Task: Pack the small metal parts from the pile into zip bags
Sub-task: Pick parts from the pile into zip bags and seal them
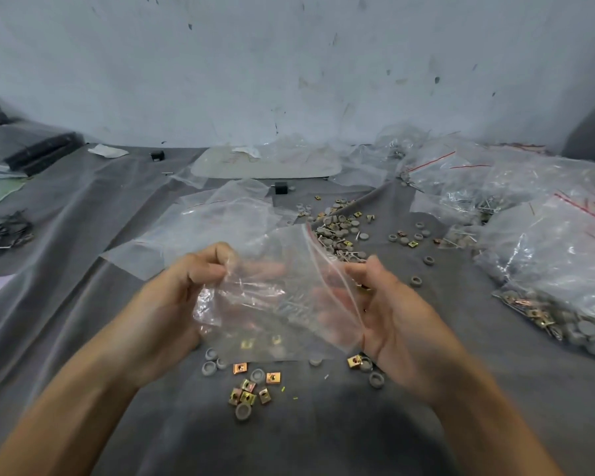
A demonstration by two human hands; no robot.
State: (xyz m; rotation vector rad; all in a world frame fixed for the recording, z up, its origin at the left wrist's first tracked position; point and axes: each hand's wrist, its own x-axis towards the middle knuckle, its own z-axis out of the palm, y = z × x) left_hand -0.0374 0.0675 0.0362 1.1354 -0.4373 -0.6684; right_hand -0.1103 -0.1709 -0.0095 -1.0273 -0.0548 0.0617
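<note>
Clear plastic hangs between our hands: the zip bag [275, 297] is held above the grey cloth [83, 269], long axis left to right, red-striped mouth toward our right hand [402, 317]. Our left hand [172, 304] pinches the opposite edge with thumb and curled fingers. The right grips the mouth, thumb on its rim and fingers behind the film. Thin pins [289, 304] lie inside. The small metal parts [251, 389] sit directly below, between our wrists, a few just beside the right hand, so we judge that hand best placed to fetch them. The larger pile [340, 231] lies beyond the bag.
</note>
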